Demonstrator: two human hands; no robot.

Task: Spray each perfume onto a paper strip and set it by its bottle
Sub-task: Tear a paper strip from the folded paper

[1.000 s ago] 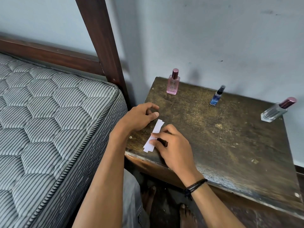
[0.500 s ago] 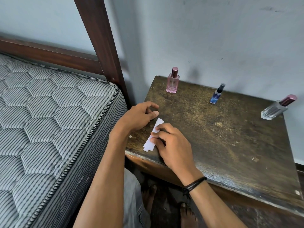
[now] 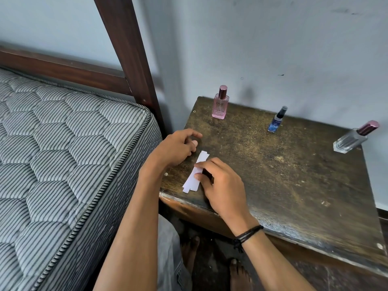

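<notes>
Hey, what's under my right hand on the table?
White paper strips, stacked and fanned, under the right hand's fingertips. How many strips there are is hidden.

Pink bottle [image 3: 220,106], blue bottle [image 3: 275,122], white strips [image 3: 196,172], grey-striped quilted mattress [image 3: 63,143], dk brown table [image 3: 294,175].

The middle and near right of the counter [image 3: 294,185] lie bare for passage, with three bottles lining its far edge: pink [image 3: 220,103] at left, blue [image 3: 276,120] midway, clear [image 3: 352,138] at right; mattress [image 3: 63,154] and bedpost [image 3: 130,59] close the left.
</notes>
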